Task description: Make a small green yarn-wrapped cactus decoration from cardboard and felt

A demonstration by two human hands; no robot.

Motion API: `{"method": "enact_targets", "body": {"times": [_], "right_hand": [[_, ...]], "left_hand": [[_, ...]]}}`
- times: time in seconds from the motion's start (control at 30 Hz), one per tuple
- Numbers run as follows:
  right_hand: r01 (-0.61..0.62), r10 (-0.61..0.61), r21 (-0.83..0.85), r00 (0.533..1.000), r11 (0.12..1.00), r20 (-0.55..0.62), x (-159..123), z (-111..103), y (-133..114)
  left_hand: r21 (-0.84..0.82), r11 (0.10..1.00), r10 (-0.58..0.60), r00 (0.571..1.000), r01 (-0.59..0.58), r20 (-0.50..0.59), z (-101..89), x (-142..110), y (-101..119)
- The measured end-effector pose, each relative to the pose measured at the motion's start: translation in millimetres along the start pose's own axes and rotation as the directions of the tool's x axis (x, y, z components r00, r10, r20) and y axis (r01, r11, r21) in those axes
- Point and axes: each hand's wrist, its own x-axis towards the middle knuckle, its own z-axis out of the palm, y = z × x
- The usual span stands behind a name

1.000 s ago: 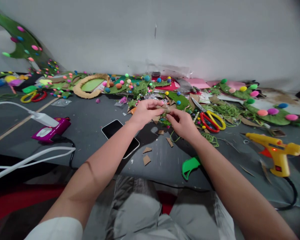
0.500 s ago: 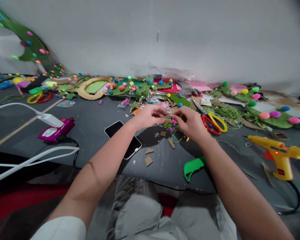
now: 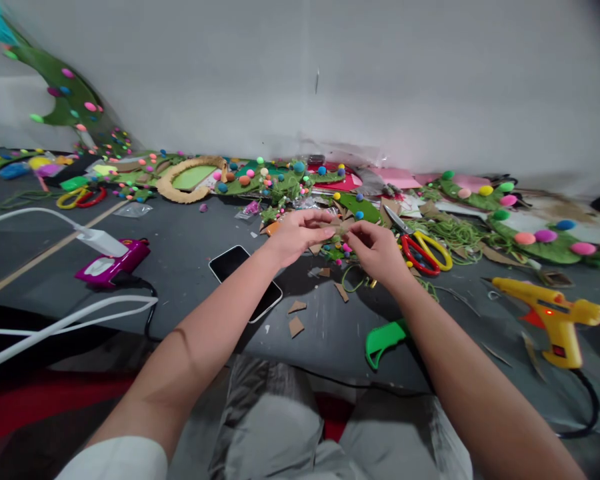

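My left hand and my right hand meet over the middle of the table, fingertips pinched close together. Between them is a small greenish-brown piece, partly covered by the fingers; its material is too small to make out. Just below the fingertips lie pink pom-poms on bits of green. A loop of green yarn rests under my right hand. To the right of that hand are scissors with red and yellow handles. A phone lies beneath my left forearm.
A yellow hot glue gun with a lit red light lies at right. A green-handled tool is near the front edge. Cardboard scraps dot the table. A purple device with cables is at left; a tan ring lies behind.
Both hands stay together with the small piece between their fingertips and have shifted only slightly. The view has turned a little; the things on the table look unmoved.
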Motion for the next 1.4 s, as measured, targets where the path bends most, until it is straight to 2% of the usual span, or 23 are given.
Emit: {"method": "enact_targets", "body": {"times": [0.07, 0.17, 0.27, 0.33, 0.4, 0.47, 0.57, 0.7, 0.83, 0.97, 1.03, 1.13, 1.23, 1.3, 1.4], "right_hand": [[0.005, -0.003, -0.054, 0.999, 0.999, 0.037, -0.9, 3.2, -0.1], [0.049, -0.032, -0.191, 0.995, 0.980, 0.092, -3.2, 5.3, -1.0], [0.121, -0.072, -0.340, 0.986, 0.933, 0.154, -5.7, 3.1, -1.9], [0.162, -0.093, -0.428, 0.980, 0.889, 0.178, -6.6, 0.0, -1.4], [0.199, -0.124, -0.477, 0.975, 0.856, 0.186, -6.4, -3.6, 0.4], [0.229, -0.169, -0.480, 0.972, 0.847, 0.166, -5.1, -6.9, 3.1], [0.232, -0.215, -0.412, 0.973, 0.881, 0.088, -2.3, -9.6, 7.2], [0.143, -0.147, -0.245, 0.989, 0.959, 0.004, -0.3, -5.6, 9.1], [0.098, -0.102, -0.175, 0.995, 0.980, -0.013, -1.4, 5.3, 7.4], [0.091, -0.091, -0.199, 0.996, 0.976, 0.008, -3.8, 12.1, 4.8], [0.094, -0.084, -0.262, 0.995, 0.961, 0.051, -5.3, 12.6, 2.8], [0.120, -0.083, -0.365, 0.990, 0.923, 0.114, -7.8, 11.1, -1.5], [0.162, -0.104, -0.431, 0.982, 0.888, 0.155, -9.5, 7.8, -5.1], [0.182, -0.122, -0.456, 0.980, 0.871, 0.158, -9.1, 4.4, -4.8], [0.202, -0.160, -0.455, 0.979, 0.867, 0.129, -6.3, -2.7, 0.4]], "left_hand": [[0.057, 0.997, 0.054, 0.996, -0.049, -0.076, 0.5, 1.7, -2.8], [0.279, 0.953, 0.161, 0.979, -0.121, -0.125, 1.8, 2.1, -6.7], [0.522, 0.835, 0.232, 0.971, -0.172, -0.051, 2.1, 1.3, -11.1], [0.610, 0.770, 0.212, 0.977, -0.189, 0.034, 0.9, 0.9, -13.7], [0.634, 0.751, 0.157, 0.983, -0.184, 0.100, -1.1, 0.6, -14.7], [0.604, 0.784, 0.084, 0.989, -0.140, 0.120, -3.2, 0.3, -13.5], [0.471, 0.882, -0.014, 0.995, -0.032, 0.094, -5.6, -0.4, -8.6], [0.182, 0.976, -0.135, 0.989, 0.121, 0.066, -7.1, -1.1, -1.3], [-0.072, 0.971, -0.227, 0.973, 0.229, 0.037, -6.2, -0.7, 3.4], [-0.111, 0.970, -0.227, 0.969, 0.216, -0.098, -1.9, 1.0, 3.6], [-0.040, 0.984, -0.179, 0.971, 0.174, -0.159, -0.1, 1.9, 1.9], [0.212, 0.976, -0.002, 0.980, 0.045, -0.198, 0.5, 2.7, -2.7], [0.451, 0.891, 0.129, 0.984, -0.060, -0.123, -0.5, 3.0, -9.1], [0.530, 0.842, 0.133, 0.991, -0.096, -0.033, -1.2, 2.9, -13.0], [0.551, 0.827, 0.104, 0.993, -0.113, 0.048, -1.2, 2.0, -15.6]]}}
